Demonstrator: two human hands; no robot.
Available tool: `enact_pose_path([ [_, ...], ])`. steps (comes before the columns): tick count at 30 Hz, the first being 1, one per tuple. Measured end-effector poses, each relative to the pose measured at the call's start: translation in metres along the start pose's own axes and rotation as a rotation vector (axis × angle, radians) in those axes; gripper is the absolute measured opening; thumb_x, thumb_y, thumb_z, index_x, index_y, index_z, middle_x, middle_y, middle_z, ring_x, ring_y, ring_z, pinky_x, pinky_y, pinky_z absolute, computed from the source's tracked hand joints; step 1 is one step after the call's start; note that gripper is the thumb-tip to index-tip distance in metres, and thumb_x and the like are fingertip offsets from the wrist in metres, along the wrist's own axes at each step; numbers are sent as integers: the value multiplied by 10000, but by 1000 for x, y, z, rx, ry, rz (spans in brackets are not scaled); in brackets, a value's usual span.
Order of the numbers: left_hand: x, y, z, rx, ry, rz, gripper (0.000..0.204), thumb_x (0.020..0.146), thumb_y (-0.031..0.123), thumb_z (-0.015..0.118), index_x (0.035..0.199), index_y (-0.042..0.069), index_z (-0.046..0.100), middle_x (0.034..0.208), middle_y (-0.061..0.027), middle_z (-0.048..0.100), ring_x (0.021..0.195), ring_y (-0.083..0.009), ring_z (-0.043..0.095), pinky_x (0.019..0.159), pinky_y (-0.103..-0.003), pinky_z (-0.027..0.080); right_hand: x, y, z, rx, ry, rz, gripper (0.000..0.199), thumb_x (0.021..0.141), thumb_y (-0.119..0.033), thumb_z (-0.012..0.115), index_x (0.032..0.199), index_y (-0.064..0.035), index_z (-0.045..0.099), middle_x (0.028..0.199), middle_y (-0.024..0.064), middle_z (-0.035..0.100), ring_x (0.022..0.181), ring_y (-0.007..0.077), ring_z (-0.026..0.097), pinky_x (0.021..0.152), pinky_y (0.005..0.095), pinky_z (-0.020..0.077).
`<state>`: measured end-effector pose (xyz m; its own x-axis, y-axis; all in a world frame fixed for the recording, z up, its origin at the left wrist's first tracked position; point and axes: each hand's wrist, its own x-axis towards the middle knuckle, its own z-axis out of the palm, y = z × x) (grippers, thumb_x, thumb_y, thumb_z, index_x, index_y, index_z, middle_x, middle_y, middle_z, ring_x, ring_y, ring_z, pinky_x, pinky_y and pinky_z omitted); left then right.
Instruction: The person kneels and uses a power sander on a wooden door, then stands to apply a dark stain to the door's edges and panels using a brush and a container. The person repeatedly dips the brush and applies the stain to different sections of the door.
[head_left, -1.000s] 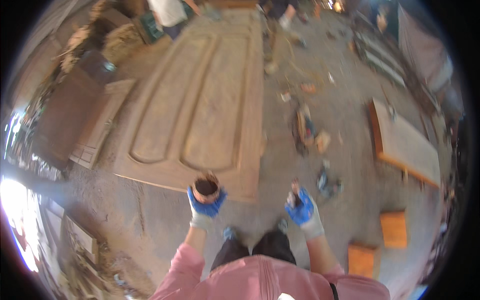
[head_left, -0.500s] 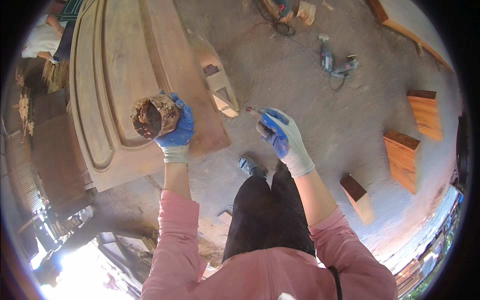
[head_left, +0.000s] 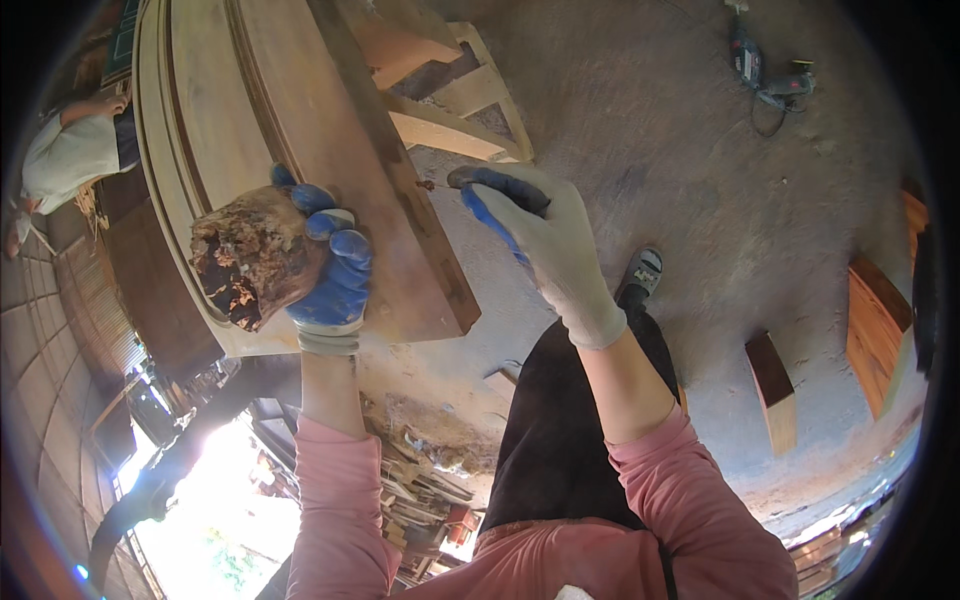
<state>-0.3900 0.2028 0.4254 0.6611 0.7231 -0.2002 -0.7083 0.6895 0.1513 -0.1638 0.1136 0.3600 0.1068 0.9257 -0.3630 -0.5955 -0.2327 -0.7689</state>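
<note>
A rough, brown-crusted pot [head_left: 255, 250] is gripped from its right side by my left hand [head_left: 335, 265], in a blue-and-white glove. It is tilted, its mouth turned away from view. My right hand [head_left: 530, 215], gloved the same way, is pinched on a thin stick-like tool with a dark reddish tip [head_left: 425, 184]; most of the tool is hidden by the fingers. That tip lies over or close to the right edge of a large wooden door panel [head_left: 310, 110] with carved mouldings. The pot is held above the panel's near part.
Pale wooden frame pieces [head_left: 470, 95] stand beyond the panel's right edge. A corded power tool [head_left: 765, 70] lies on the concrete floor at far right. Wooden blocks [head_left: 770, 390] stand at right. Another person [head_left: 75, 150] is at the upper left. Scrap wood [head_left: 420, 490] lies low in view.
My body has turned and stepped toward the panel. The pot has moved left and tipped, so its opening no longer shows. My right hand has moved up and left, toward the panel's edge.
</note>
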Motion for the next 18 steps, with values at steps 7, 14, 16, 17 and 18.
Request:
enact_pose_path([
  [7, 5, 3, 3, 42, -32, -22, 478, 1073, 228, 503, 1548, 174, 485, 1387, -97, 572, 1171, -250, 565, 1028, -430, 463, -1, 7, 16, -210, 24, -250, 215, 950, -126, 677, 1114, 2, 731, 1001, 131, 706, 832, 204, 654, 748, 318, 514],
  [14, 11, 8, 1, 14, -46, -56, 474, 1085, 218, 478, 1557, 173, 471, 1389, -93, 569, 1180, -262, 565, 1028, -434, 458, -4, 21, 23, -153, 35, -192, 226, 923, -104, 697, 1126, -8, 722, 944, 153, 672, 821, 303, 641, 758, 388, 507],
  [16, 13, 10, 1, 13, -40, -60, 477, 1084, 210, 480, 1559, 174, 467, 1390, -92, 568, 1183, -264, 564, 1029, -435, 457, -6, 24, 21, -218, 16, -209, 240, 924, -101, 697, 1146, -12, 720, 925, 154, 662, 815, 306, 642, 751, 391, 507],
  [17, 13, 10, 1, 5, -30, -61, 479, 1083, 206, 481, 1561, 175, 465, 1390, -91, 568, 1185, -265, 564, 1030, -436, 457, -7, 25, 21, -232, 15, -229, 242, 924, -102, 698, 1148, -12, 719, 924, 152, 662, 806, 305, 643, 741, 390, 506],
  [18, 14, 11, 1, 17, -33, -61, 481, 1083, 201, 481, 1562, 174, 463, 1391, -92, 567, 1187, -265, 563, 1031, -437, 456, -8, 25, 20, -247, 13, -249, 243, 924, -103, 698, 1149, -13, 718, 923, 150, 662, 798, 305, 644, 731, 389, 506],
])
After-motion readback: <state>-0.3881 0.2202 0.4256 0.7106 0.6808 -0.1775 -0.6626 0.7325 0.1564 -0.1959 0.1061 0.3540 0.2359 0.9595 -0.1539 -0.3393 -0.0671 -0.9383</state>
